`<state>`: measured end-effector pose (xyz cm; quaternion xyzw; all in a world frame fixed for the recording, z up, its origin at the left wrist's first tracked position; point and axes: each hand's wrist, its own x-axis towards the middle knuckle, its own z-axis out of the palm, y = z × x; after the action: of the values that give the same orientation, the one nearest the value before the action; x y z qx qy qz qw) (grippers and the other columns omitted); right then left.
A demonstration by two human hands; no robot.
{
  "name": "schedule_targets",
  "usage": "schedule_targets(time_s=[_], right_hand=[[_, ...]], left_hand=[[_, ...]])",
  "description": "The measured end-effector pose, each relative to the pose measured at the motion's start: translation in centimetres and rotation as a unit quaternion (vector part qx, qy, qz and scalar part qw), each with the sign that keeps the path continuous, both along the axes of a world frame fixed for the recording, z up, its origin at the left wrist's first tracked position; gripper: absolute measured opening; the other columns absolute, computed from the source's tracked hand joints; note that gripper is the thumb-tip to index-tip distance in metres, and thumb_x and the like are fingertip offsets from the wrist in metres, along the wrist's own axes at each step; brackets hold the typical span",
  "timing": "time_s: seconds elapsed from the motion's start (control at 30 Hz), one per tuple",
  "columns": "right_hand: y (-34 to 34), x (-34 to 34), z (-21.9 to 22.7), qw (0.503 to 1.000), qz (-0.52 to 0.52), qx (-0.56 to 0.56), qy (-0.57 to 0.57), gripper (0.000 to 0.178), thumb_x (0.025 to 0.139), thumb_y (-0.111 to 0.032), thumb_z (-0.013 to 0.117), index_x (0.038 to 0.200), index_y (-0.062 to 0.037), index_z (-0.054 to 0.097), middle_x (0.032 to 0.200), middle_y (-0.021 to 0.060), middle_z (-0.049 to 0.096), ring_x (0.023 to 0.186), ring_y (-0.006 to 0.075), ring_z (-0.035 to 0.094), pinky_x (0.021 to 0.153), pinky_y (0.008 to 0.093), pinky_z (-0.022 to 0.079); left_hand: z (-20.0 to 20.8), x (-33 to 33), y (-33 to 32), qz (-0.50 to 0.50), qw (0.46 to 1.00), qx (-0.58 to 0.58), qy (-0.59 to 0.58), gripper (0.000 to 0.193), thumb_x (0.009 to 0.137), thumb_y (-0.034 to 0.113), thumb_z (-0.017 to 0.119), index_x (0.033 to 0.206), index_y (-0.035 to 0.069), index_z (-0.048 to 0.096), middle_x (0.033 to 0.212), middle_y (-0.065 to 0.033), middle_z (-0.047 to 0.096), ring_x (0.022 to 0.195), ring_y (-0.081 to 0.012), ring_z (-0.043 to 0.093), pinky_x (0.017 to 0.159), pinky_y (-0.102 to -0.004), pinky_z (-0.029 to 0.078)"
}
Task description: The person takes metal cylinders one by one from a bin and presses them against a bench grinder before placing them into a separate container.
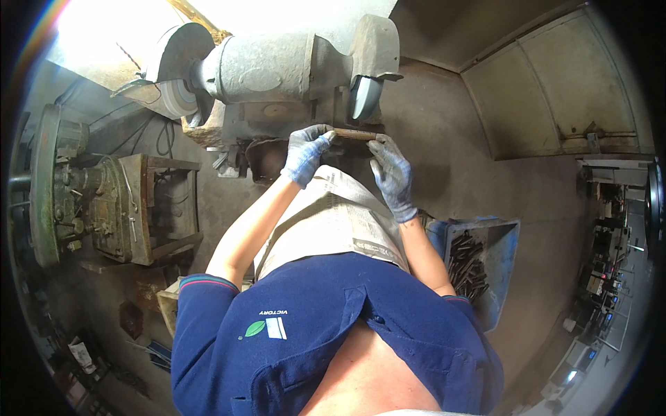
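Observation:
My left hand (pixel 305 156), in a grey-blue work glove, pinches the left end of a short brown metal bar (pixel 355 134). At the other end, my right hand (pixel 393 177), gloved the same way, closes its fingertips on the bar. The bar lies about level between both hands, just below the right wheel (pixel 366 98) of a grey bench grinder (pixel 267 68), with a visible gap to it. Rounded guards partly cover this wheel and the left wheel (pixel 179 97). What the fingers' undersides do is hidden.
A printed paper sheet (pixel 333 218) covers my lap. Right of me stands a blue crate (pixel 510 260) with many dark metal bars. At the left is a greenish machine (pixel 111 201) beside a metal frame. A large metal panel (pixel 548 97) stands at the back right.

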<state>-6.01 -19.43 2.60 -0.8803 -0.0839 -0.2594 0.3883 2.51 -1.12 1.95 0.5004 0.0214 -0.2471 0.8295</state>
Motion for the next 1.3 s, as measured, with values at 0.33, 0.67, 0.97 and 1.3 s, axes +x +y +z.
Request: schedule_targets(time_s=[0.33, 0.67, 0.97, 1.3], right_hand=[[-3.4, 3.0, -5.9, 0.907, 0.008, 0.399, 0.134, 0.016, 0.089, -0.008, 0.056, 0.098, 0.0003, 0.067, 0.097, 0.0091, 0.067, 0.091, 0.0146, 0.06, 0.085, 0.0287, 0.047], [-2.5, 4.1, -7.9, 0.919, 0.007, 0.359, 0.164, 0.02, 0.09, -0.009, 0.055, 0.102, 0.0039, 0.064, 0.103, 0.0122, 0.064, 0.097, 0.0196, 0.061, 0.092, 0.0332, 0.047], [0.4, 5.1, -7.9, 0.901, 0.044, 0.404, 0.152, 0.022, 0.091, -0.01, 0.053, 0.106, 0.0046, 0.061, 0.11, 0.0135, 0.061, 0.102, 0.0218, 0.059, 0.094, 0.0347, 0.045], [1.9, 2.6, -3.7, 0.99, 0.047, 0.124, 0.05, 0.026, 0.083, -0.004, 0.061, 0.108, -0.0003, 0.064, 0.113, 0.0149, 0.06, 0.112, 0.0253, 0.054, 0.098, 0.0316, 0.04]], left_hand=[[-4.5, 4.4, -5.1, 0.004, 0.993, 0.085, 0.084, 0.006, 0.083, 0.0, 0.058, 0.084, -0.003, 0.063, 0.075, -0.0117, 0.065, 0.065, -0.0202, 0.064, 0.063, -0.0315, 0.056], [-5.2, 5.1, -4.1, 0.045, 0.993, 0.075, 0.084, 0.008, 0.082, -0.001, 0.059, 0.083, -0.009, 0.063, 0.071, -0.0147, 0.063, 0.06, -0.0236, 0.062, 0.053, -0.034, 0.056], [-5.4, 5.6, -1.3, 0.058, 0.993, 0.089, 0.051, 0.009, 0.084, 0.001, 0.058, 0.085, -0.006, 0.063, 0.073, -0.0121, 0.064, 0.064, -0.019, 0.063, 0.056, -0.0305, 0.055], [-1.6, 2.5, 2.3, 0.013, 0.997, 0.064, -0.051, 0.013, 0.087, 0.007, 0.059, 0.095, -0.003, 0.062, 0.08, -0.0082, 0.065, 0.069, -0.0129, 0.063, 0.066, -0.0245, 0.052]])
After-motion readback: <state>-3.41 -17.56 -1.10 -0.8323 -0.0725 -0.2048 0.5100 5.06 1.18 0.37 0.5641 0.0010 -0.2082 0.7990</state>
